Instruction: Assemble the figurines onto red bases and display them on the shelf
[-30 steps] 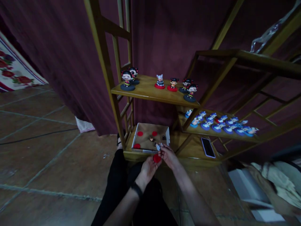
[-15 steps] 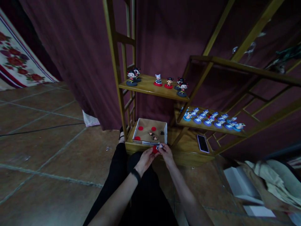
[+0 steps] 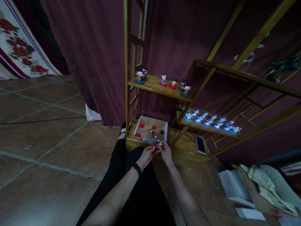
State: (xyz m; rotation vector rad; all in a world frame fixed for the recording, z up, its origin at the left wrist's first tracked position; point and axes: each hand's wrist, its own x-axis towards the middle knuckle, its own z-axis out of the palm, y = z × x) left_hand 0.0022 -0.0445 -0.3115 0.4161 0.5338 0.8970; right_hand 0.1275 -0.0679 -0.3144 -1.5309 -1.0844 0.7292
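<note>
A small figurine (image 3: pixel 159 144) with a pale head, a dark-and-white body and a red round base is held between both hands in front of the box. My left hand (image 3: pixel 147 156) is closed on its red base. The fingers of my right hand (image 3: pixel 166 151) pinch it near the head from the other side. Just beyond them stands a shallow cardboard box (image 3: pixel 166 131). Inside lie three red discs, among them a disc (image 3: pixel 154 127), and several small dark-haired figure pieces, one being a piece (image 3: pixel 155 136).
Several figurines stand on the upper wooden shelf (image 3: pixel 154 85). Rows of blue-and-white figurines (image 3: pixel 208 121) fill the lower right shelf. A phone (image 3: pixel 200 144) lies on the bottom board. White boxes (image 3: pixel 232 185) and cloth are at the right on the tiled floor.
The view has shifted a little, so the shelf's upper part appears further right. Both hands still hold the figurine, and it is slightly more upright, showing more of its body.
</note>
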